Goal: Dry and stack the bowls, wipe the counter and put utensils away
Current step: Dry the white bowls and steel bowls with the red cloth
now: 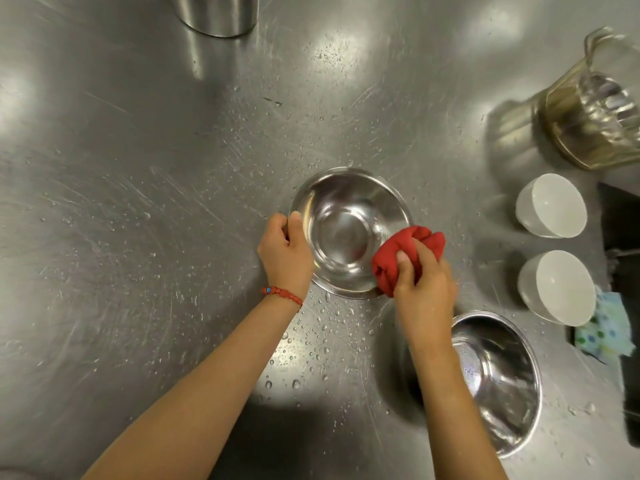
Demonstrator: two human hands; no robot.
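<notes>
Across the whole view runs a steel counter (121,168), scratched and speckled with water drops, thickest near the middle and toward the person. It has not been wiped dry yet, judging by those drops. At the right edge stands a glass jug (588,116), blurred, with what may be brownish liquid in it. A steel canister (216,13) sits at the top edge.

Near the lower right lies a second steel bowl (498,382), open side up and apart from the others, its inside streaked as if wet. Centre frame is the steel bowl (349,232) being dried. The left hand (285,256) grips its near-left rim, thumb over the edge. The right hand (424,292) clutches a bunched red cloth (405,259) and presses it against the bowl's right rim.

To the right stand two white bowls (550,206) (557,287), one behind the other, not nested. A spotted sponge (604,327) lies just beyond the nearer one, at the edge of a dark sink.

So drying is only under way: nothing is stacked, the counter is wet, and no utensils are in view to put away.
</notes>
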